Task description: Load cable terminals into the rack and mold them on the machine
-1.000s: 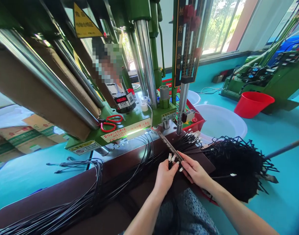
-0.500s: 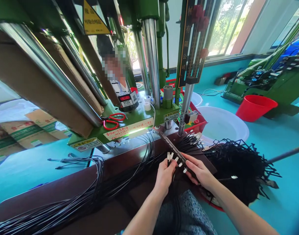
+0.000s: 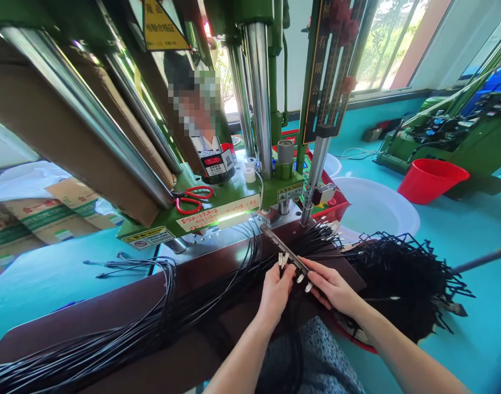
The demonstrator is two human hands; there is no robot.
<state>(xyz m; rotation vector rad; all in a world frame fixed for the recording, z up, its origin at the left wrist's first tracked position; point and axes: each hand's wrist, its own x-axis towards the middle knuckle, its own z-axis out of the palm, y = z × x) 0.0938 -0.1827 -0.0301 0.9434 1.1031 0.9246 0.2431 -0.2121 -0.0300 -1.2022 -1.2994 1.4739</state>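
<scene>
My left hand (image 3: pixel 276 293) is closed around several black cables whose metal plug ends (image 3: pixel 282 259) stick up past the thumb. My right hand (image 3: pixel 330 284) grips the near end of a long, narrow dark bar (image 3: pixel 278 241), thumb on top and fingers beneath. Two metal plugs (image 3: pixel 304 283) show along the bar's left edge, between my hands. The bar slants away, its far end close to the machine's metal bed. Cables from my left hand hang down over my lap; my fingers hide how the plugs sit against the bar.
Long black cables (image 3: pixel 122 334) run across the brown table (image 3: pixel 110 306). A green press (image 3: pixel 250 202) stands ahead, red-handled scissors (image 3: pixel 188 200) on it. To the right are a heap of black moulded pieces (image 3: pixel 398 290), a white basin (image 3: pixel 373 205) and a red bucket (image 3: pixel 433 178). Someone is behind the press.
My left hand has shifted slightly, and a plug that showed by its thumb is no longer distinct. My right hand keeps its grip on the bar. The view has moved a little.
</scene>
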